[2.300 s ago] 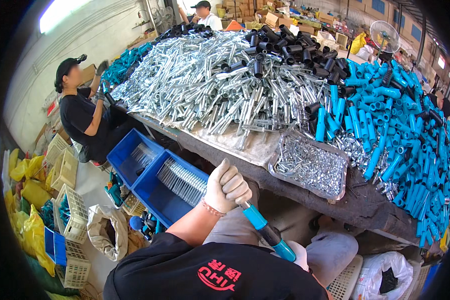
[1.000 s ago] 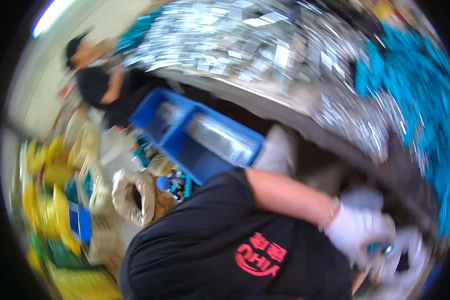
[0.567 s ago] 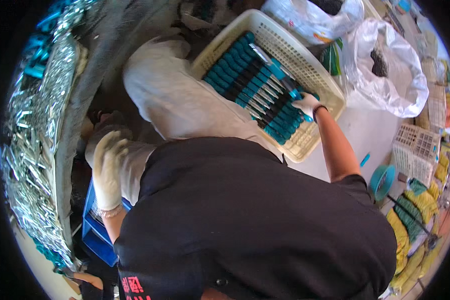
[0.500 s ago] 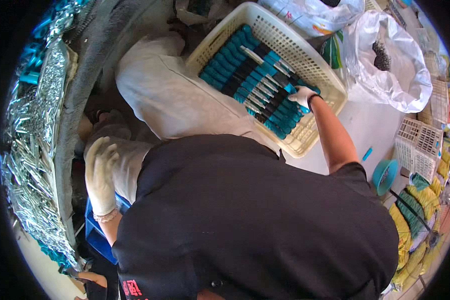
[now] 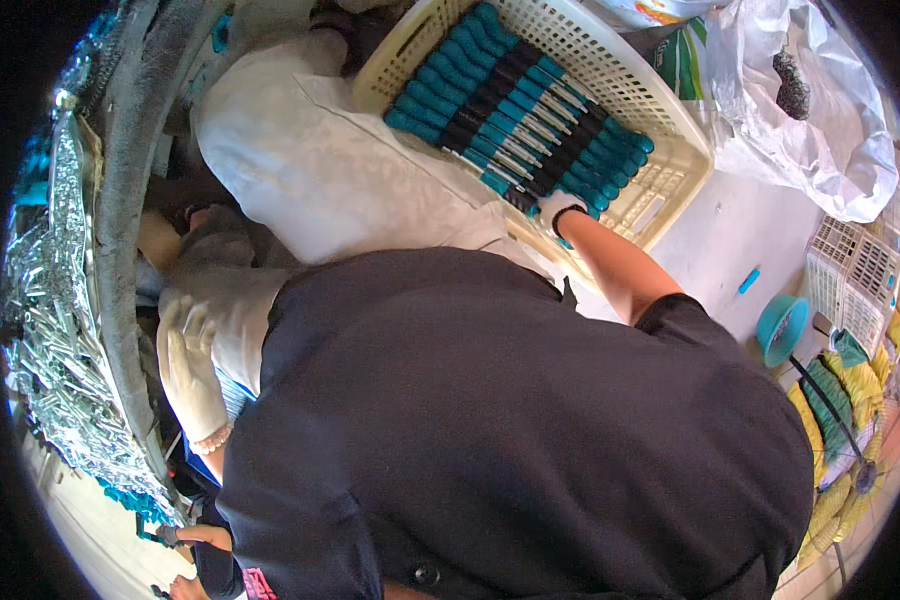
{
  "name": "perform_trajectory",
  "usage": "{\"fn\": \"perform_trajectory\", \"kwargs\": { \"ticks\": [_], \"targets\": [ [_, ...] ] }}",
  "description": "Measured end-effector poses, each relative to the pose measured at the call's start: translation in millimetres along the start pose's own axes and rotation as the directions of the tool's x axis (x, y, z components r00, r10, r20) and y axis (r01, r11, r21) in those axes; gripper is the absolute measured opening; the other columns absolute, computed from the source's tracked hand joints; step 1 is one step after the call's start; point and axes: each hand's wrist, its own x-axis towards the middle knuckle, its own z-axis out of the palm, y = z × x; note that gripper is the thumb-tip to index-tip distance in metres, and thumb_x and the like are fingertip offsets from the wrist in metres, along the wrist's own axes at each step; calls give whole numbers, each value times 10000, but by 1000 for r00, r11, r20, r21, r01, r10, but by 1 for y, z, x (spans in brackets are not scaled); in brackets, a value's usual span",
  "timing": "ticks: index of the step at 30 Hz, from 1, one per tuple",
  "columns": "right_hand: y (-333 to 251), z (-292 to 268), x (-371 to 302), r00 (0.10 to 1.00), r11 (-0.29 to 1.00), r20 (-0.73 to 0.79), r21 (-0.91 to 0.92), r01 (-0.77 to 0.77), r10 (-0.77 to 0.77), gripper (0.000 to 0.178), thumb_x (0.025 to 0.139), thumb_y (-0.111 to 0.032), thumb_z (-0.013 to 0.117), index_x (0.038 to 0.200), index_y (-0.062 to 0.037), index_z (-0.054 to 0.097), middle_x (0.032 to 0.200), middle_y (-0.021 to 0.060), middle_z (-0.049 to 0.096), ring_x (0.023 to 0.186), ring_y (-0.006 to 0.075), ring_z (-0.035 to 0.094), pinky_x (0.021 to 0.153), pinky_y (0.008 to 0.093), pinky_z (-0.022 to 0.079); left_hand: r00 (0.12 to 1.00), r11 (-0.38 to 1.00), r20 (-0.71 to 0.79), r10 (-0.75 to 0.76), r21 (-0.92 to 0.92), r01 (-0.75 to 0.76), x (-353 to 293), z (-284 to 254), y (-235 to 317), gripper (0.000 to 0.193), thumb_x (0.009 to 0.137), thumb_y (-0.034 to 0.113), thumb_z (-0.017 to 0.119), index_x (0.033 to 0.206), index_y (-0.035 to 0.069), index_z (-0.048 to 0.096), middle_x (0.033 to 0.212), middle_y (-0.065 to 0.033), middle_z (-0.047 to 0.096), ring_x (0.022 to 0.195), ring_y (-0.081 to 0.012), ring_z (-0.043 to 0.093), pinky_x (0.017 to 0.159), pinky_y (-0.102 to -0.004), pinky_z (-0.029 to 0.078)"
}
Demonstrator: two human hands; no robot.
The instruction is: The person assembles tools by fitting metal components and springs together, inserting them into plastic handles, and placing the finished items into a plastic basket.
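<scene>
My right hand (image 5: 560, 210), in a white glove, reaches into a cream plastic basket (image 5: 670, 190) on the floor. Its fingers are curled on a teal-and-black-handled screwdriver (image 5: 567, 242) at the near end of a row. Several screwdrivers (image 5: 515, 120) of the same kind lie side by side in the basket. My left hand (image 5: 190, 365), also gloved, hangs with fingers spread and nothing in it beside the edge of the worktable (image 5: 120, 250). My black shirt and pale trousers fill the middle of the view.
A heap of shiny metal parts (image 5: 55, 370) covers the table at the left. By the basket lie a white plastic bag (image 5: 820, 120), a small white crate (image 5: 855, 280), a teal bowl (image 5: 780, 325) and yellow bundles (image 5: 830, 410). Another person's hand (image 5: 205, 538) shows at bottom left.
I have turned from the table down to the floor basket. My right hand carried a screwdriver there and has slid toward the basket's near corner. My left hand stays beside the table.
</scene>
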Motion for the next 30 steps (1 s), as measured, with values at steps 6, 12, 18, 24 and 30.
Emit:
{"fn": "perform_trajectory", "kwargs": {
  "ticks": [6,12,18,24,30],
  "targets": [
    [10,34,19,996,1000,-91,1,20,-20,448,966,-247,473,1404,-163,515,1288,220,583,1180,360,615,955,423,523,992,994,65,106,-26,-105,5,5,12,541,1072,350,422,1419,-66,411,1414,-215,475,1257,-321,521,1046,-418,429],
    [54,2,32,991,949,-65,287,130,-116,470,988,-374,429,1259,-55,644,1312,191,619,1200,377,587,1016,434,459,997,995,8,80,-57,-79,2,-4,9,405,1073,176,371,1399,-60,418,1405,-190,493,1244,-284,552,1007,-333,470],
    [13,-92,-3,830,774,-557,508,377,-39,309,953,-267,575,1045,9,677,901,176,702,818,279,654,721,408,499,951,905,-62,303,330,-267,-19,-39,-2,330,1027,228,489,1225,-2,618,1074,-101,689,950,-173,657,846,-287,517],
    [-189,-264,-216,240,271,-923,159,949,-300,195,951,-51,588,1131,-5,647,1026,111,677,978,167,649,878,295,502,960,941,4,280,-200,-274,-29,-34,-7,334,983,217,557,1203,-25,628,1132,-99,665,1022,-183,625,935,-317,488],
    [-390,-372,-314,-244,78,-668,-414,907,-703,188,887,-89,686,1059,-12,683,1047,155,693,995,272,677,879,350,524,964,890,27,265,-392,-234,-50,-77,-15,326,995,178,585,1242,-34,593,1145,-90,638,1083,-151,592,964,-307,474]
  ]
}}
